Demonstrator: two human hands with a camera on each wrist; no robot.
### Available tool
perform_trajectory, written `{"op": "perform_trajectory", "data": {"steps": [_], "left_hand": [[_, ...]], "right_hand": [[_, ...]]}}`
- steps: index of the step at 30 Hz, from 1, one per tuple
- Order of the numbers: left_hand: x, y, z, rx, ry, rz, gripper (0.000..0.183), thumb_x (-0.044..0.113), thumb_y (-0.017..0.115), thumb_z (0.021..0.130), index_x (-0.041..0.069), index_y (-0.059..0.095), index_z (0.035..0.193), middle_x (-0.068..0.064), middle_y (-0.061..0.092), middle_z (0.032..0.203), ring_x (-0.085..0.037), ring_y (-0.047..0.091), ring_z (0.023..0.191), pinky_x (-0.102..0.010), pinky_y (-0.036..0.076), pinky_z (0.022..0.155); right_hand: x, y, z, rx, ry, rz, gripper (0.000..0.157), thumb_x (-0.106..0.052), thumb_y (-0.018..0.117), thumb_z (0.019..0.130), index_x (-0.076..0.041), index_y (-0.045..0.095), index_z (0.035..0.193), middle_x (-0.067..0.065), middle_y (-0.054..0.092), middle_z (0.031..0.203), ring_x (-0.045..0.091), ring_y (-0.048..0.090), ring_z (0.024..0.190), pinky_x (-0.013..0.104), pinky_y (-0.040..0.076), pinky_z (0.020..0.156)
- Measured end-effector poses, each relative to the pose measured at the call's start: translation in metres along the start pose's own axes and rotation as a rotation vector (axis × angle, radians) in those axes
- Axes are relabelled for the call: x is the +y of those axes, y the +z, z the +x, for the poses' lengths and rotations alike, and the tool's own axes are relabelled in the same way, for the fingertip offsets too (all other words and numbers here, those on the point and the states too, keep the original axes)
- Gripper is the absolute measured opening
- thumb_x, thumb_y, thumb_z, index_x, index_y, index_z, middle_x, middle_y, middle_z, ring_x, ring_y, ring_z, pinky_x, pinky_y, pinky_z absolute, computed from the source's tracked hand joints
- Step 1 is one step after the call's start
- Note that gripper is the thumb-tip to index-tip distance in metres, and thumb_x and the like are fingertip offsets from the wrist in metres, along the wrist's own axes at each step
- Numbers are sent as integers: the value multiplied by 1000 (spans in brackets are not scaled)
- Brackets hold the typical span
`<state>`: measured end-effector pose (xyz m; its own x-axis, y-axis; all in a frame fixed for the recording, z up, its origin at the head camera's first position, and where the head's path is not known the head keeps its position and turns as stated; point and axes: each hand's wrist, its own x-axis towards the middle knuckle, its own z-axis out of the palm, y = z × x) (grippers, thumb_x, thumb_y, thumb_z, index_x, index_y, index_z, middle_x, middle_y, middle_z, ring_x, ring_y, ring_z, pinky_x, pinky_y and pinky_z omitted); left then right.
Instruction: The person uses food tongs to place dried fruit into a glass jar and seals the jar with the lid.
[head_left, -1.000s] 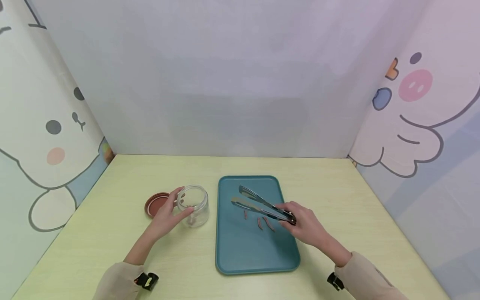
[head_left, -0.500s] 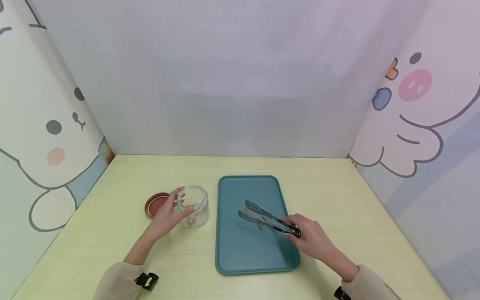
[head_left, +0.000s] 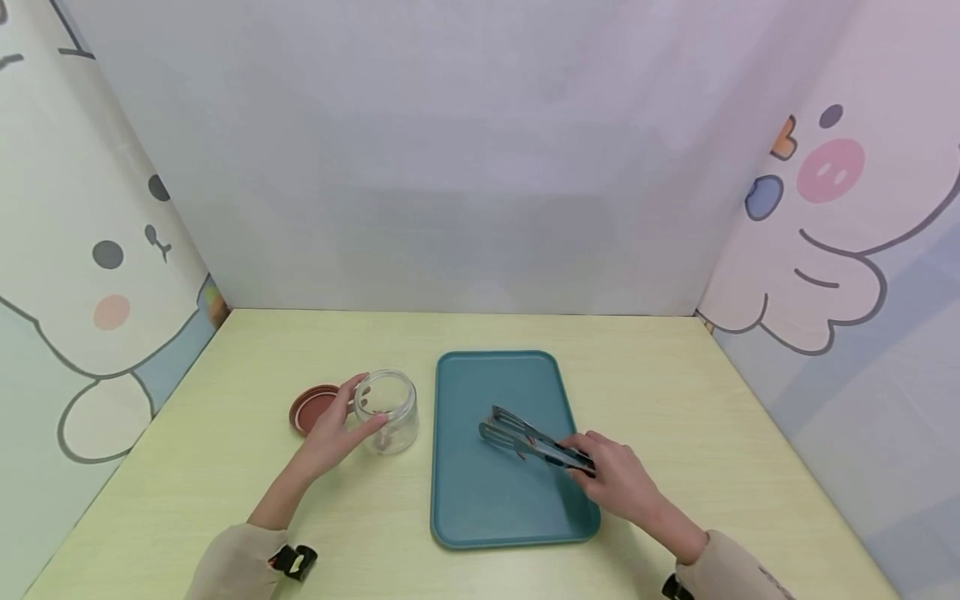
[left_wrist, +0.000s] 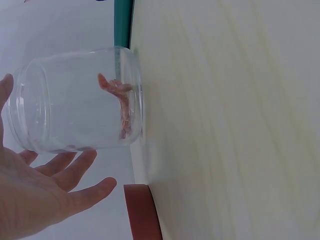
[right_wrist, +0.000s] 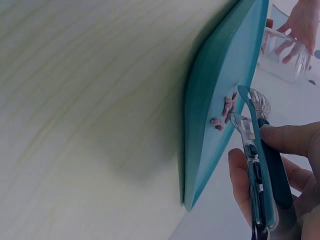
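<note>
My left hand (head_left: 330, 440) holds an upright clear glass jar (head_left: 401, 427) near its rim, thumb on the near side and fingers on the far side. Reddish-brown strips of food, like dried meat (left_wrist: 120, 95), lie at the jar's bottom in the left wrist view. My right hand (head_left: 618, 477) grips a pair of metal tongs (head_left: 546, 451) with black handles. The tongs' heads stand slightly apart, low over the blue-green tray (head_left: 487, 512). A few similar strips (right_wrist: 228, 107) lie on the tray beside the heads; from the head view the tongs mostly cover them.
A brown-red round lid (head_left: 311, 408) lies on the table behind the left hand, left of the jar. The pale wooden table (head_left: 652, 375) reaches back to a white curtain (head_left: 465, 167). Cartoon-printed cloth (head_left: 825, 250) hangs at both sides.
The right hand has brought the tongs down and closer to the person, over the strips, and their arms have drawn nearer together. The left hand and jar have stayed put.
</note>
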<state>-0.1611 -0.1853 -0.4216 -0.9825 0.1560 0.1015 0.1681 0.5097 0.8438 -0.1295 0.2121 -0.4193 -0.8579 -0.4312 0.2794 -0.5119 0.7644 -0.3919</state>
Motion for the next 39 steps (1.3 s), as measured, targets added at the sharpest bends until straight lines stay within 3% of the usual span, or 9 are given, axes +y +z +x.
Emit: {"op": "perform_trajectory", "data": {"steps": [10,26,39], "left_hand": [[0,0,0,2,-7,12,73,37,61,82,13,21,138,-22,31,133,-44,34,116,-58,33,85],[2,-1,-1,-2,-8,-1,74,37,62,81,14,20,138,-21,31,133,-44,32,117,-57,32,86],[2,-1,-1,-1,-15,-8,74,37,62,81,14,20,138,-21,31,133,-44,32,117,-57,33,86]], "right_hand": [[-2,3,3,17,-11,-17,30,-8,74,68,-13,62,96,-7,50,72,1,37,50,18,33,42],[2,5,5,11,-4,19,29,-2,70,69,-14,62,94,-4,59,84,3,50,60,20,41,49],[4,6,6,46,-34,32,30,2,72,66,-14,63,89,-5,60,81,2,46,57,20,39,48]]}}
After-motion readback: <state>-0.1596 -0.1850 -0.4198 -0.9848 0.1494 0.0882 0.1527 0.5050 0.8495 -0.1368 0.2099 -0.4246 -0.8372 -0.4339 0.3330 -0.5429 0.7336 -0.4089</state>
